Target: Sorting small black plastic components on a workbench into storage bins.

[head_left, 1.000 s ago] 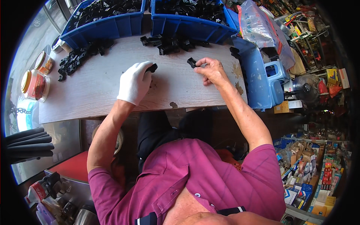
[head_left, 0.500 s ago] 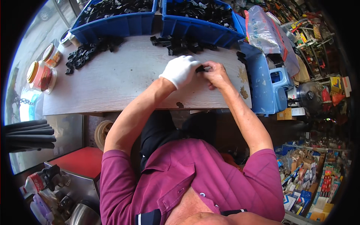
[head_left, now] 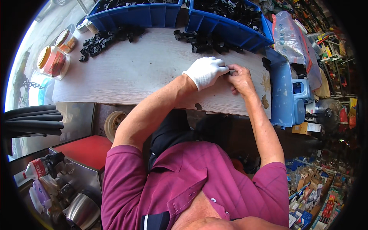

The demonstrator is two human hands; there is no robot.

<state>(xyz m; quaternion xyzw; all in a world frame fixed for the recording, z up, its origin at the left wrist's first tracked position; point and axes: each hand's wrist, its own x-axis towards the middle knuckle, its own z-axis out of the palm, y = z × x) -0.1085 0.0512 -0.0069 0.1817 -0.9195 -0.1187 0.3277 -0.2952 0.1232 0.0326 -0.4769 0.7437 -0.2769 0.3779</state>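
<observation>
My left hand (head_left: 206,73), in a white knitted glove, is closed with its fingertips meeting those of my bare right hand (head_left: 241,80) above the right part of the table (head_left: 126,76). Between them sits a small black plastic part (head_left: 230,72), mostly hidden by the fingers. The right thumb and forefinger pinch it, while the other fingers curl in. Just beyond the hands lies a loose heap of similar black plastic parts (head_left: 209,43). Another heap of such parts (head_left: 99,43) spreads across the far left.
Two blue bins, one on the left (head_left: 138,16) and one on the right (head_left: 230,27), stand along the back, full of black parts. A light blue tub (head_left: 281,92) adjoins the table's right edge. Lidded jars (head_left: 53,61) stand at the left edge. Crowded shelves (head_left: 329,57) rise on the right.
The view has shifted, so the table and bins sit further right and higher in the picture. Both hands remain together at the black part, which shows less between the fingers.
</observation>
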